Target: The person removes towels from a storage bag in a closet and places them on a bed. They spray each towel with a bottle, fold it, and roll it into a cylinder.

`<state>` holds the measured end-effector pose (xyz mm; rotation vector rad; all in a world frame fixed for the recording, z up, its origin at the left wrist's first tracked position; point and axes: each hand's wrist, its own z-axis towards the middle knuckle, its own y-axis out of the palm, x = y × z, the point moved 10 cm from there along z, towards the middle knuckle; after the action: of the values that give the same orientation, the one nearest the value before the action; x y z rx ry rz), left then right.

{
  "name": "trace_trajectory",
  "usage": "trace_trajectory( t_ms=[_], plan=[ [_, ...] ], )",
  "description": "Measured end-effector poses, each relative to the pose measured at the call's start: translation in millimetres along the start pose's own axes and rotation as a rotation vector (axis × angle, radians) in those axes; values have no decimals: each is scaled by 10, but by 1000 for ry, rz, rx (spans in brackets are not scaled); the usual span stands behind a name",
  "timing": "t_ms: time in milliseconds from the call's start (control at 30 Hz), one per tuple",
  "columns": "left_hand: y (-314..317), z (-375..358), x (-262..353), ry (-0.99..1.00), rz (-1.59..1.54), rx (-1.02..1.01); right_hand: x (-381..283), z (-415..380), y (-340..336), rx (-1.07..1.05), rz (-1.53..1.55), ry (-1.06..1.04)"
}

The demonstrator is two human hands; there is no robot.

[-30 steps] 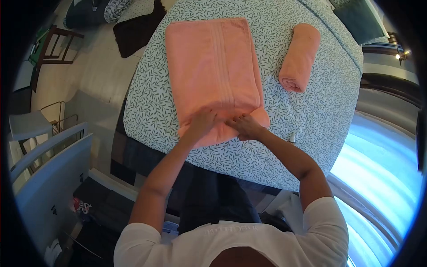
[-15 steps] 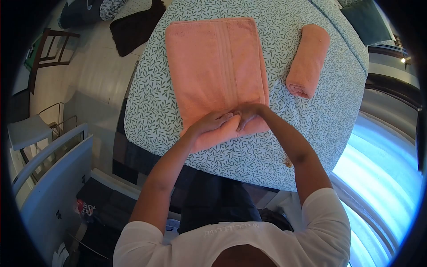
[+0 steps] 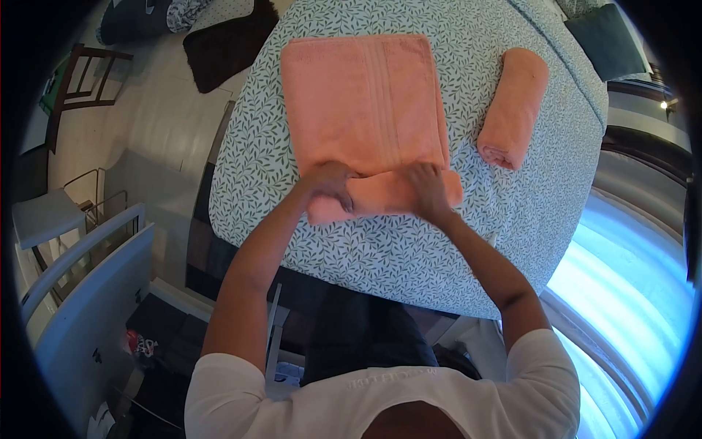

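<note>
A folded peach towel (image 3: 351,102) lies flat on the bed, its near edge turned into a thick roll. My left hand (image 3: 331,184) is closed around the left part of that roll, thumb on the near side. Toward the roll's right end, my right hand (image 3: 428,192) curls over the top, its fingertips slightly blurred. Between the two hands the rolled part bulges up. To the right, apart from both hands, rests a second peach towel (image 3: 515,106), fully rolled into a cylinder.
Leaf-patterned bedding (image 3: 351,252) covers the bed. A dark green pillow (image 3: 605,42) lies at the far right, near a brightly lit window (image 3: 621,278). On the floor to the left are a wooden chair (image 3: 88,77) and a dark brown rug (image 3: 228,47).
My hands have moved apart from the middle of the towel's near edge toward its two ends. The near edge now forms a fuller roll, farther from me.
</note>
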<state>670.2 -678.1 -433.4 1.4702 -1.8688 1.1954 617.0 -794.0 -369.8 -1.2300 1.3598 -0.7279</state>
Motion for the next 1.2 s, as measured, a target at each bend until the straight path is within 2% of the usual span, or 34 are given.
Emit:
trace_trajectory(
  t_ms=[33, 67, 133, 200, 233, 267, 300, 333, 400, 467, 533, 600, 633, 700, 733, 767, 800, 833, 900, 933, 1000, 1033, 1067, 1100, 1133, 1167, 1200],
  plan=[
    [-33, 23, -44, 5, -75, -62, -362, -91, -285, 20, 2, -155],
    [-43, 29, -73, 9, -147, -127, -346, -86, -224, 24, -1, -153],
    [-26, 16, -30, 17, -216, -198, -454, -160, -34, 144, -458, -336],
    [-139, -17, -73, -65, -290, -45, -403, -34, -82, 169, -381, -322],
    [-65, -86, -35, -66, -287, -45, -351, 24, -5, 64, -300, -293],
    [-302, -237, -25, -63, -168, 327, -293, 74, 52, -39, -220, -261],
    [-492, -510, 67, -55, -43, 695, -250, 100, 22, -37, -219, -256],
    [-390, -607, 211, -52, -39, 691, -217, 132, 3, -51, -127, -252],
    [-446, -1080, 747, -110, 549, 1035, -228, 174, -55, -63, -26, -252],
    [-200, -1053, 587, -151, 617, 986, -248, 187, -70, -145, 30, -250],
    [-141, -1100, 525, -183, 683, 939, -334, 63, -166, -59, 15, -260],
    [-67, -1234, 686, -7, 575, 819, -514, -215, -243, 10, 10, -272],
    [-37, -1359, 758, -9, 575, 815, -599, -375, -231, -22, 26, -244],
    [209, -1403, 828, 33, 566, 548, -721, -657, -150, -47, 46, -211],
    [250, -1408, 761, 33, 568, 543, -776, -808, 90, -194, 126, -205],
    [473, -1319, 604, 78, 365, 387, -807, -909, 297, -344, 204, -203],
    [673, -1270, 509, 120, 162, 231, -801, -873, 318, -346, 209, -206],
    [681, -1229, 370, 114, 160, 229, -750, -823, 454, -469, 314, -164],
    [639, -1051, -33, 0, -317, 108, -622, -611, 625, -773, 407, -69],
    [629, -1029, -131, 3, -317, 105, -462, -445, 680, -773, 408, -65],
    [677, -1082, -462, -158, -1141, 247, -280, -298, 832, -848, 687, 16],
    [657, -1146, -469, -107, -1274, 361, -208, -231, 871, -851, 694, 16],
    [751, -1170, -480, -115, -1270, 363, -201, -208, 926, -935, 838, 59],
    [803, -1275, -672, -225, -1303, 562, -225, -204, 984, -1020, 984, 102],
    [862, -1430, -855, -336, -1323, 761, -216, -169, 1015, -1018, 996, 96],
    [844, -1492, -731, -345, -1319, 761, -200, -198, 1080, -1068, 1079, 141],
    [354, -1665, -265, -240, -500, 895, -190, -234, 1130, -1118, 1160, 190]
  ],
)
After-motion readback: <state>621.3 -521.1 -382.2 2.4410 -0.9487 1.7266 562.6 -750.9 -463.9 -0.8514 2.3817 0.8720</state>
